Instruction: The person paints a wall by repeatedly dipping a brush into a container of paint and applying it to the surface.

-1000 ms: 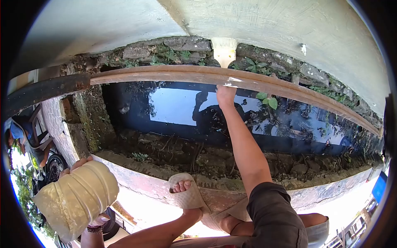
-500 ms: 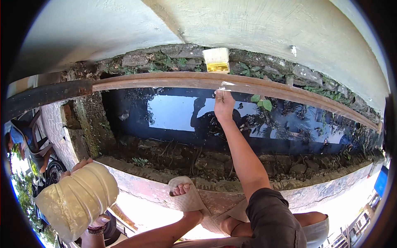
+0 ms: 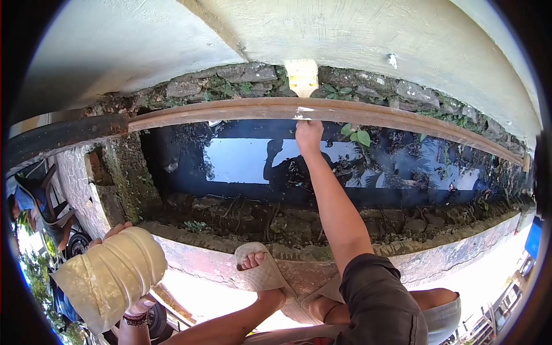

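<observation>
A: Brush point(image 3: 302, 76) — where is it being worked?
B: At 12 o'clock, just past the pipe point(image 3: 230, 109). Its handle is being gripped by the clenched fingers of the right hand point(image 3: 309, 135).
A: What is being changed?
B: The hand, dropped off the pipe a moment ago, is being pressed back against it, so another stroke is probably being laid by the white smear point(image 3: 305, 109). At 8 o'clock the cream tub point(image 3: 109, 276) is being clasped by the left hand point(image 3: 138, 305).

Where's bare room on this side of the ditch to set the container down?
The near ledge is bare between the container in the left hand and the sandal, and also right of the dark sleeve. Crowded around sandal and legs; beyond lies water, where the right hand reaches the pipe.
</observation>
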{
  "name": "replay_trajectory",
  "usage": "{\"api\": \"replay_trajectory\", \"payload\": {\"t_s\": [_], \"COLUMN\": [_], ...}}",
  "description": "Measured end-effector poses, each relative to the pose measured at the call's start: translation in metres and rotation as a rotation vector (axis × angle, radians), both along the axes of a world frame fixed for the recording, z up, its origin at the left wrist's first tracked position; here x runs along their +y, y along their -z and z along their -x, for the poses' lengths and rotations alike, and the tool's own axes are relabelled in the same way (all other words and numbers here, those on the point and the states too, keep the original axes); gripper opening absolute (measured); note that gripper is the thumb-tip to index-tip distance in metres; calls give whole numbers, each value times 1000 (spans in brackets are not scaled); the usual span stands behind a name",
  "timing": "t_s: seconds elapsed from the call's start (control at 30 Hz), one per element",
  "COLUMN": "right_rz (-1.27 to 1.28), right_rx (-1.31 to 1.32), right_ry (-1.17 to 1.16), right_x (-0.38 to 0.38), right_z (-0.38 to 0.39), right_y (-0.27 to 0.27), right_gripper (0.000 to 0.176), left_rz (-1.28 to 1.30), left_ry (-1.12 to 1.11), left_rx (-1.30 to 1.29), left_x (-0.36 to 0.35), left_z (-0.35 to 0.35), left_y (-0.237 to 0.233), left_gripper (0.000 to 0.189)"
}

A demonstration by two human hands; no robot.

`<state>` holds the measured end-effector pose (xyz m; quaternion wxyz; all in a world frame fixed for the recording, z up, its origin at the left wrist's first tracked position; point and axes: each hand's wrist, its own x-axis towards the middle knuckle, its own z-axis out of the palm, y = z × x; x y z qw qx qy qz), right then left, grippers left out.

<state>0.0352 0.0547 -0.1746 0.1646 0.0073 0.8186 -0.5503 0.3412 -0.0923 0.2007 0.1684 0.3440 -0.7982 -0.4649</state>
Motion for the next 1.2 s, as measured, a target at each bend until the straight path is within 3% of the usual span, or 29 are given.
{"api": "replay_trajectory", "payload": {"t_s": [0.03, 0.07, 0.2, 0.33, 0.47, 0.57, 0.63, 0.73, 0.8, 0.87, 0.97, 1.03, 1.1, 1.13, 1.2], "right_rz": [-77, -102, 30, -122, -99, -112, -66, -166, -151, -178, -186, -204, -223, -261, -329], "right_rx": [-214, -76, 11, -100, -86, -70, -79, -207, -147, 41, 380, 235, 227, 213, 154], "right_ry": [-4, -33, 64, 41, -8, -204, -362, -717, -760, -696, -379, -205, -175, -301, -534], "right_x": [-3, -1, 4, 12, 36, 69, 103, 160, 192, 212, 211, 208, 215, 226, 252], "right_z": [8, 2, -6, 6, -20, -70, -102, -104, -88, -59, -17, -10, -11, -14, -17], "right_y": [-4, -1, -37, -11, -54, -67, -83, -129, -164, -200, -225, -233, -239, -243, -258], "right_gripper": [24, 25, 28, 34, 42, 41, 37, 33, 29, 16, 18, 21, 22, 22, 21], "left_rz": [-10, -3, -39, -11, -14, -130, -158, -191, -215, -236, -269, -280, -292, -352, -316], "left_ry": [-25, -23, -24, 31, 136, 188, 263, 319, 369, 422, 509, 579, 651, 597, 570], "left_rx": [-19, -8, 17, 47, 45, 11, 30, 16, -20, -59, -118, -158, -214, -145, -97], "left_x": [1, 1, 8, 11, 15, 13, 13, 14, 13, 13, 16, 17, 20, 28, 28], "left_z": [1, 1, 5, 6, 19, 29, 40, 50, 56, 62, 74, 87, 98, 103, 106], "left_y": [-1, -3, -4, -4, -9, -16, -13, -5, 0, 6, 15, 21, 24, 17, 24], "left_gripper": [134, 134, 135, 130, 124, 122, 108, 105, 102, 99, 95, 92, 89, 69, 72]}}
